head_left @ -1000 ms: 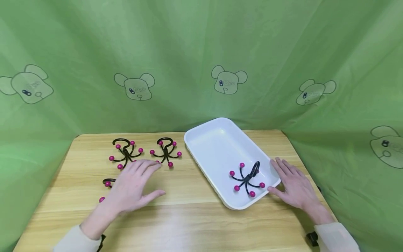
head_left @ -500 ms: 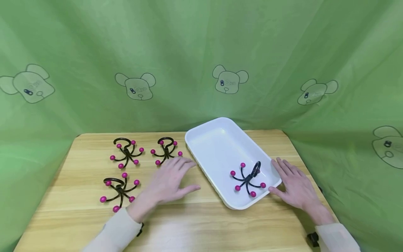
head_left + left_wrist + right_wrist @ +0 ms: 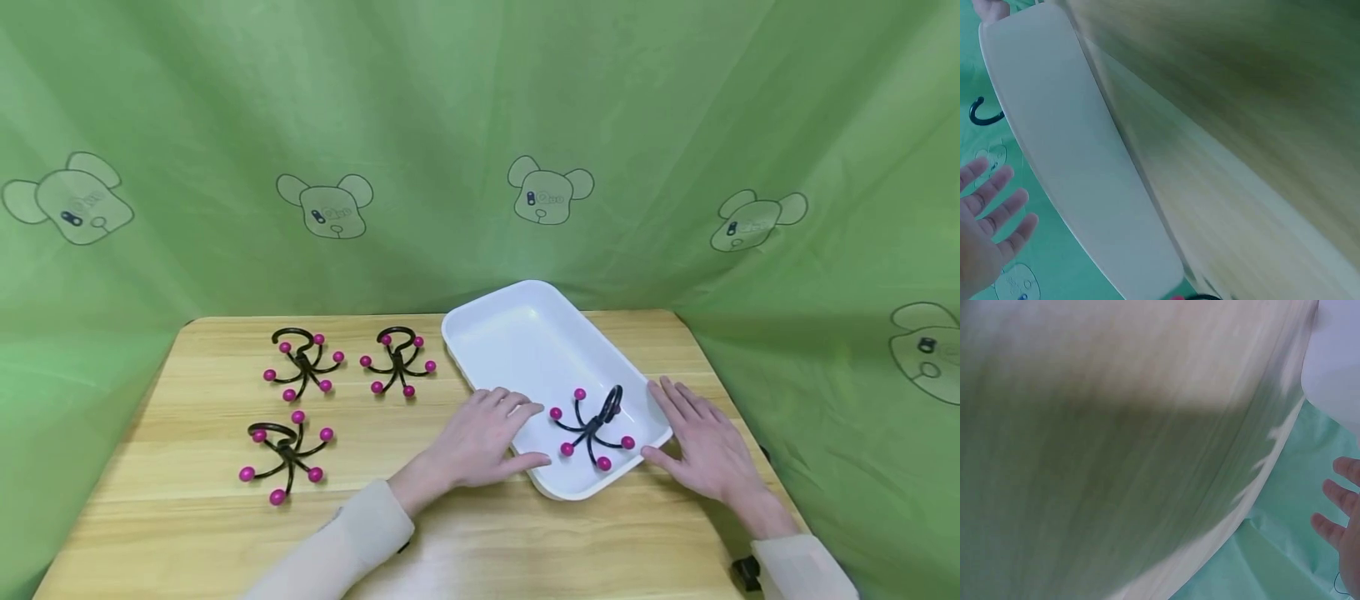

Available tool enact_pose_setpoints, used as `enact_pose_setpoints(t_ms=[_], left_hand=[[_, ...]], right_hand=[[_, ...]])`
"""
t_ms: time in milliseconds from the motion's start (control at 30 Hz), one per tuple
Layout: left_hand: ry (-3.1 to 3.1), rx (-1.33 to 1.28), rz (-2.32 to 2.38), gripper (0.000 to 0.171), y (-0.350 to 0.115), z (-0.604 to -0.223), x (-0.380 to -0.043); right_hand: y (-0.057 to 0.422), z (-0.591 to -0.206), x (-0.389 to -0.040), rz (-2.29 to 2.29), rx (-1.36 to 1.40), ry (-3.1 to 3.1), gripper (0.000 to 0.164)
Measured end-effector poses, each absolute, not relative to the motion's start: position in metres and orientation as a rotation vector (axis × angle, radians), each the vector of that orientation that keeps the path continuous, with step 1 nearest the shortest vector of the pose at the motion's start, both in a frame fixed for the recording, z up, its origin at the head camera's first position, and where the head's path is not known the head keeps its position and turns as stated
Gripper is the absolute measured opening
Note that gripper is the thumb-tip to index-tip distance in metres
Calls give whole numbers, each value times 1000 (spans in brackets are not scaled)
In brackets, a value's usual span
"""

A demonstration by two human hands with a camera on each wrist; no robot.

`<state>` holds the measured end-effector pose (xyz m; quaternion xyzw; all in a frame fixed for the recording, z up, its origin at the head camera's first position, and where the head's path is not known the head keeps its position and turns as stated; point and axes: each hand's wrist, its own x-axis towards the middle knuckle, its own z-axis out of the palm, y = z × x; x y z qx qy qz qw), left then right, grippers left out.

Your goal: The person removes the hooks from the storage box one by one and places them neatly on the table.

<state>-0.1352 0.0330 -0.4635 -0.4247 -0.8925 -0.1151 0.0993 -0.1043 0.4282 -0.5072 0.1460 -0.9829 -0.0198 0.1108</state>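
Note:
A white tray (image 3: 525, 358) lies angled on the table. In its near right part rests a black multi-arm hook (image 3: 592, 427) with pink ball tips. My left hand (image 3: 483, 437) is at the tray's near left edge, fingers extended and thumb apart, pointing at that hook with nothing held. The left wrist view shows this hand (image 3: 988, 234) beside the tray's outer wall (image 3: 1079, 150); the hook's black curve (image 3: 986, 120) shows past the rim. At the tray's right end, my right hand (image 3: 705, 450) rests its fingers along the rim, also visible as fingertips (image 3: 1338, 497) in the right wrist view.
On the table's left side lie three more black multi-arm hooks with pink tips: one at back left (image 3: 302, 362), one at back middle (image 3: 397, 360) and one nearer (image 3: 287, 452). A green curtain (image 3: 420, 250) stands behind the wooden table (image 3: 187, 517) and along its sides.
My left hand has moved right, from above the hooks on the left to the tray's left edge, uncovering the nearer hook. The right hand, tray and hooks stay in place.

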Motion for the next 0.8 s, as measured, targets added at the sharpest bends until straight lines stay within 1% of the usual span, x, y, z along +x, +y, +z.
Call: enact_pose_setpoints(t_ms=[367, 667, 800], left_hand=[[-2648, -1248, -222, 75, 81, -457, -144], [-2638, -1227, -147, 72, 109, -448, -156], [-2653, -1232, -129, 74, 119, -444, -161]], right_hand=[[430, -507, -104, -63, 438, -2882, 109], [429, -508, -105, -74, 444, -2876, 108], [429, -508, -105, -75, 447, -2874, 109]])
